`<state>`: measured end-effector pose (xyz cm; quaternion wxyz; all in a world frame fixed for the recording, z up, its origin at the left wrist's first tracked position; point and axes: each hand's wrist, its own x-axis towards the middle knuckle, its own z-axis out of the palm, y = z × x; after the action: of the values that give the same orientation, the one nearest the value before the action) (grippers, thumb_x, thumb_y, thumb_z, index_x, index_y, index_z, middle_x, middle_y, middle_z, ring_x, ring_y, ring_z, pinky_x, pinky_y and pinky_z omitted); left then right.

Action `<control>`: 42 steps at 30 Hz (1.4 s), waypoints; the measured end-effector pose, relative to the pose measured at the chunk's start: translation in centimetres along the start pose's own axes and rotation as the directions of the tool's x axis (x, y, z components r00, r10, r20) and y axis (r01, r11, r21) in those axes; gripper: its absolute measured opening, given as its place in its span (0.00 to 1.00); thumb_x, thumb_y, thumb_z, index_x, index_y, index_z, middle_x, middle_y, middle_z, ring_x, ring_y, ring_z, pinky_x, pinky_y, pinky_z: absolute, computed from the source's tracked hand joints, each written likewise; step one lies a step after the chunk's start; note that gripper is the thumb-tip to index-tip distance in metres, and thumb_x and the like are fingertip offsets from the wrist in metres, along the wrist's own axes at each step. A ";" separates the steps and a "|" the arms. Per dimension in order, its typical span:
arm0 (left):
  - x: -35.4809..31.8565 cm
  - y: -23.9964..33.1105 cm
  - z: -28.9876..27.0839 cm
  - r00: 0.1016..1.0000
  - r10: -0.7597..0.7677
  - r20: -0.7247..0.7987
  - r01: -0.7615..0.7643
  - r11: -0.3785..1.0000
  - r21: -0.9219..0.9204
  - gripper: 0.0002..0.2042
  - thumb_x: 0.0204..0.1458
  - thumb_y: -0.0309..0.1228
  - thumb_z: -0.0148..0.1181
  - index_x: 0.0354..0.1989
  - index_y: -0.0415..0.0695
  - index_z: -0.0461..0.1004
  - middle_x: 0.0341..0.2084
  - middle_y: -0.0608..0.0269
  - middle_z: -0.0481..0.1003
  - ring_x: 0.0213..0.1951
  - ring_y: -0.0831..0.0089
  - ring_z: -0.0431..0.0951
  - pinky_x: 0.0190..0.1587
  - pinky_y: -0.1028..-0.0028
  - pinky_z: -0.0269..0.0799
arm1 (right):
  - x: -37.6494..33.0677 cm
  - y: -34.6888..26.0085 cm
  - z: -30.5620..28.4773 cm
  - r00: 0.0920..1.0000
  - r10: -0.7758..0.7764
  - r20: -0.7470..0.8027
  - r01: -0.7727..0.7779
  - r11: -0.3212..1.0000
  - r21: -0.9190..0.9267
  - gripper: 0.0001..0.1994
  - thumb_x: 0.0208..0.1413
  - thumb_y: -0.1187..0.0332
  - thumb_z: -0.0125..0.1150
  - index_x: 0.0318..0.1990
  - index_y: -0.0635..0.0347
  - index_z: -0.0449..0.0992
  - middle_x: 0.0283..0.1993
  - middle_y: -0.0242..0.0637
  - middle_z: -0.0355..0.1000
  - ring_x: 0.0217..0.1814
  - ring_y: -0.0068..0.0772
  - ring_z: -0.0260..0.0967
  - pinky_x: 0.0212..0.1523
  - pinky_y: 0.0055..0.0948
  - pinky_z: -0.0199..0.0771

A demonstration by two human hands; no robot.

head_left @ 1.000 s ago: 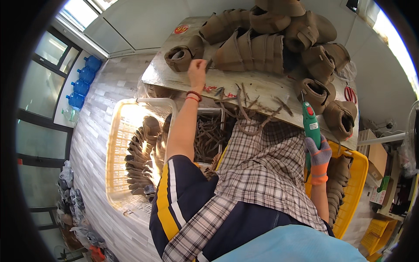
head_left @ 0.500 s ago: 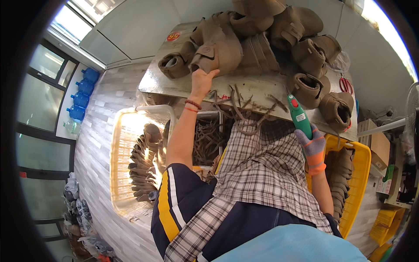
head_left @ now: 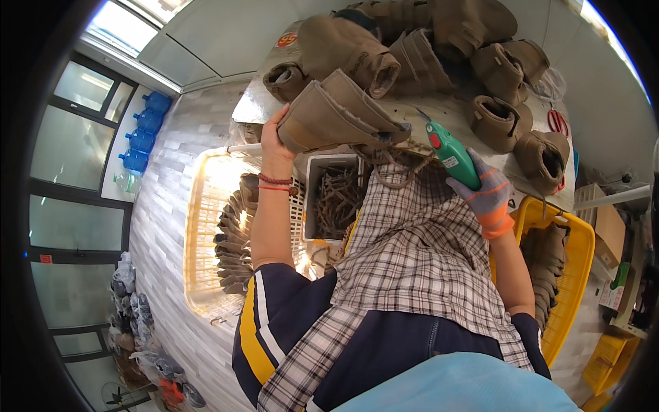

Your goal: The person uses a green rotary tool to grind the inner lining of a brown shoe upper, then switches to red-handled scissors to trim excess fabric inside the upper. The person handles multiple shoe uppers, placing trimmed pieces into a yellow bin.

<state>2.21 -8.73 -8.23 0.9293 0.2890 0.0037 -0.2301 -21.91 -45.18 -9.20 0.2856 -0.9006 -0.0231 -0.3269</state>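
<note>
A brown boot upper (head_left: 329, 117) is in my left hand (head_left: 276, 141), tilted, with its narrow end pointing right over the table's near edge. My bare fingers wrap round its left end; a red bracelet and red cord circle that wrist. In a grey and orange glove, my right hand (head_left: 486, 185) grips a green handheld power tool (head_left: 449, 155) with a red button and a thin tip, pointing up and left. The tool and the upper stay apart. Curled brown trimming strips (head_left: 398, 180) lie on my checked apron (head_left: 412, 261), below the upper.
More brown uppers (head_left: 498, 123) crowd the table (head_left: 419, 113). Red-handled scissors (head_left: 557, 122) lie at its right. Below are a pale basket of uppers (head_left: 195, 233), a grey crate (head_left: 316, 165) of trimmings and a yellow basket (head_left: 576, 268) of uppers. Blue water bottles (head_left: 141, 141) line the left wall.
My left hand has lifted a boot upper off the table and brought it left and nearer. My right hand has shifted slightly with the green tool, now tilted more to the left.
</note>
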 end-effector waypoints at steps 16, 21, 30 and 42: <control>-3.4 -4.9 -3.3 0.960 0.028 -0.280 -0.055 0.994 -0.091 0.16 0.58 0.30 0.38 0.46 0.33 0.68 0.45 0.47 0.72 0.48 0.52 0.72 0.49 0.53 0.71 | -1.7 1.3 -0.6 0.997 -0.058 0.055 0.064 0.991 -0.116 0.31 0.36 0.57 0.73 0.49 0.64 0.73 0.27 0.43 0.74 0.26 0.41 0.72 0.28 0.33 0.72; -4.8 -7.0 0.6 0.857 0.098 -0.505 -0.072 0.995 0.071 0.17 0.58 0.29 0.36 0.48 0.31 0.67 0.46 0.45 0.72 0.48 0.52 0.72 0.51 0.54 0.70 | -2.2 1.6 -1.0 0.975 -0.214 0.056 0.219 0.966 -0.134 0.32 0.34 0.57 0.74 0.49 0.63 0.72 0.23 0.38 0.72 0.23 0.37 0.70 0.25 0.31 0.70; -2.9 -6.8 -3.6 0.985 -0.164 -0.044 0.151 0.966 -0.210 0.18 0.59 0.30 0.34 0.49 0.31 0.67 0.48 0.44 0.71 0.50 0.51 0.71 0.55 0.55 0.67 | -2.6 1.8 -1.8 0.974 -0.216 0.063 0.223 0.964 -0.144 0.32 0.34 0.56 0.74 0.49 0.63 0.72 0.20 0.36 0.70 0.21 0.36 0.68 0.24 0.31 0.69; -5.0 -8.2 0.4 0.963 -0.140 0.229 0.197 0.949 -0.247 0.17 0.59 0.30 0.37 0.49 0.34 0.68 0.46 0.46 0.72 0.48 0.54 0.73 0.52 0.58 0.70 | -2.4 1.1 -2.0 0.974 -0.224 0.041 0.225 0.974 -0.002 0.32 0.32 0.57 0.75 0.48 0.63 0.73 0.21 0.35 0.71 0.22 0.34 0.69 0.25 0.29 0.69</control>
<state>-5.85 -12.82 -11.61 0.9318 0.1338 -0.0380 -0.3354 -24.70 -46.86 -9.92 0.2433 -0.8996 -0.1295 -0.3387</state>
